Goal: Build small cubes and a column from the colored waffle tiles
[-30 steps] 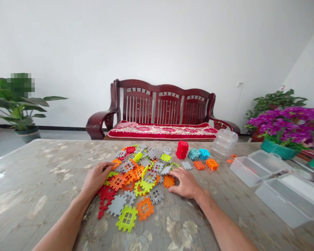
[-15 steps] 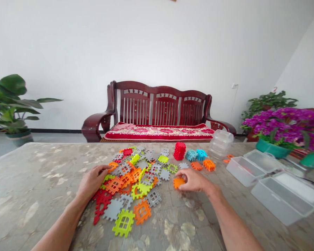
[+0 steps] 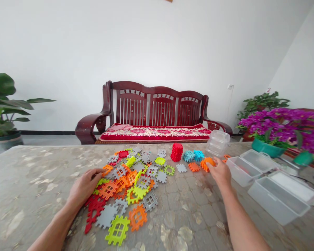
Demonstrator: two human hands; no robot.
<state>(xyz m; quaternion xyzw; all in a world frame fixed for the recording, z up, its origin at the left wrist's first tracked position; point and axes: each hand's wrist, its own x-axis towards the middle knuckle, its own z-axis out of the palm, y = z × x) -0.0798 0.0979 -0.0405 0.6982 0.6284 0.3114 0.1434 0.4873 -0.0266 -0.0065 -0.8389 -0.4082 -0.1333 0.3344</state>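
Interlocking plastic building tiles in orange, grey, lime and red lie in a loose pile [image 3: 120,184] on the table. At the pile's left edge my left hand [image 3: 86,184] rests with its fingers stretched toward an orange tile [image 3: 107,170], gripping nothing that I can see. My right hand [image 3: 221,172] pinches an orange tile [image 3: 211,161] at the orange stack [image 3: 204,165]; the fingers partly cover it. Left of that stack lie a flat orange tile [image 3: 194,167] and a grey tile [image 3: 181,168]. A tall red stack [image 3: 177,152] and two blue stacks, one darker [image 3: 189,156] and one brighter [image 3: 199,155], stand behind.
Clear plastic boxes with lids, one nearer [image 3: 277,205] and one farther [image 3: 242,174], sit at the right. A transparent container [image 3: 217,143] stands behind my right hand. Purple flowers [image 3: 282,127] fill a teal pot [image 3: 269,149]. Beyond the table [image 3: 42,164] is a wooden bench [image 3: 157,108].
My right hand has carried the orange tile rightward and away from me, from beside the pile to the orange stack. My left hand has stayed by the pile. The view has shifted slightly.
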